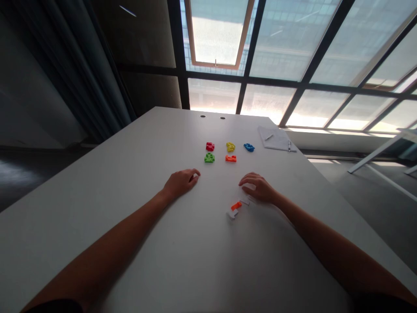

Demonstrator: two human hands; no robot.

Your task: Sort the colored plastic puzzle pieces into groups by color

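Both my forearms reach over a white table (97, 204). My left hand (180, 181) lies knuckles-up with its fingers curled over a small white piece at the fingertips. My right hand (259, 187) rests with its fingers bent over another small white piece. Just below the right hand lie an orange brick (236, 205) and two white bricks (232, 214). Farther out are five small brick models: red (210, 146), yellow (230, 147), blue (249, 147), green (209, 158) and orange (231, 158).
A sheet of paper (276, 139) with a pen lies at the table's far right. Two cable holes (212, 117) sit near the far edge. Large windows stand behind, a dark curtain to the left.
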